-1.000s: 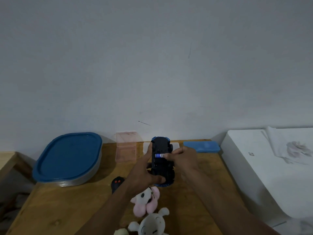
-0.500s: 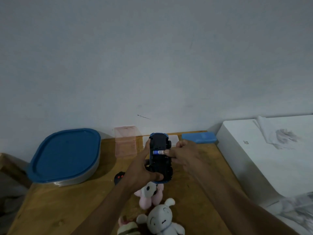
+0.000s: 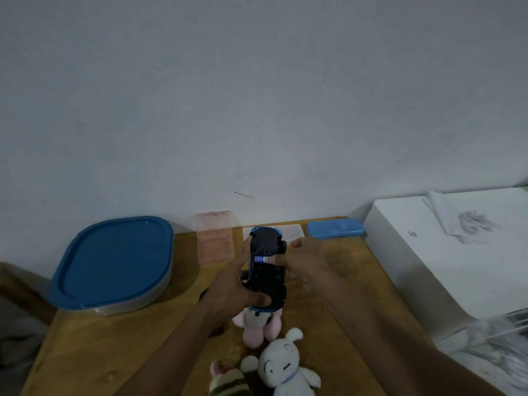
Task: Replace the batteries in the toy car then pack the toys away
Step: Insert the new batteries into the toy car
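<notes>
A blue toy car point(image 3: 266, 270) is held upside down above the wooden table point(image 3: 120, 344), black underside up. My left hand point(image 3: 234, 287) grips its body from the left, thumb across the lower end. A battery point(image 3: 261, 259) with a blue and white label lies in the open compartment. My right hand point(image 3: 307, 264) is at the car's right side, fingertips pinching the battery's right end. A dark remote control point(image 3: 203, 295) peeks out under my left wrist. Three plush toys lie near the front edge: a pink one point(image 3: 258, 327), a white one point(image 3: 285, 367) and a striped one point(image 3: 227, 381).
A large container with a blue lid point(image 3: 114, 264) stands at the table's left. A pink open box point(image 3: 215, 238), a white flat box point(image 3: 294, 232) and a blue case point(image 3: 335, 228) line the back by the wall. A white appliance point(image 3: 445, 252) stands to the right.
The view has tilted down a little, bringing more of the plush toys into sight. Both hands stay on the upturned car, the right fingers still at the battery.
</notes>
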A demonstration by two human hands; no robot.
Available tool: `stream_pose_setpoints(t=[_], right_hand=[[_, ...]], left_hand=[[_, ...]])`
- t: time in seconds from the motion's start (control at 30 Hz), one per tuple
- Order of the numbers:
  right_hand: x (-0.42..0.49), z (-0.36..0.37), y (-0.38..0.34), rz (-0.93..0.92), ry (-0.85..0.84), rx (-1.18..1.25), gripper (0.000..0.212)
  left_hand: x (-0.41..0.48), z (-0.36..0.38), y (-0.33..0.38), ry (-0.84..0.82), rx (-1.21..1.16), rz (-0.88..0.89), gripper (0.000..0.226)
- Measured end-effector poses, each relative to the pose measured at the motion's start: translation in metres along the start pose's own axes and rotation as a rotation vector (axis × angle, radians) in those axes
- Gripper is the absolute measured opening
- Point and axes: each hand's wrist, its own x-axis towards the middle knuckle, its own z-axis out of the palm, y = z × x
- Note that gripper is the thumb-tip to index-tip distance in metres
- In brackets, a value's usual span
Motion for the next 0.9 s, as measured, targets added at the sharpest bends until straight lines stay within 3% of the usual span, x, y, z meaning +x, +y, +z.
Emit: stream_pose_setpoints(t=[0.07, 0.17, 0.27, 0.43, 0.53, 0.7, 0.77, 0.9], right_hand=[[-0.004, 0.007, -0.001, -0.060, 0.001, -0.057, 0.067], [-0.008, 0.019, 0.002, -0.109, 0.030, -0.092, 0.050], [-0.007, 0.030, 0.006, -0.056, 0.009, -0.094, 0.053], [-0.003, 0.032, 0.019, -0.056, -0.039, -0.084, 0.049], [0.008, 0.026, 0.024, -0.083, -0.036, -0.051, 0.046], [0.039, 0.014, 0.021, 0.073, -0.131, 0.075, 0.028], [0.055, 0.007, 0.023, 0.034, -0.116, 0.003, 0.015], [0.087, -0.009, 0.042, -0.279, -0.069, -0.484, 0.012]], left_hand=[[-0.001, -0.002, -0.001, -0.003, -0.002, 0.001, 0.115], [-0.006, 0.000, -0.003, 0.011, -0.039, -0.012, 0.104], [-0.008, 0.003, -0.007, 0.031, -0.122, -0.029, 0.092], [-0.006, 0.000, -0.021, 0.007, -0.033, -0.082, 0.116], [0.003, 0.001, -0.025, 0.002, -0.084, -0.126, 0.115], [0.019, 0.004, -0.030, 0.070, -0.132, -0.151, 0.106], [0.026, 0.004, -0.032, 0.109, -0.147, -0.165, 0.106], [0.041, 0.004, -0.037, 0.131, -0.213, -0.164, 0.103]])
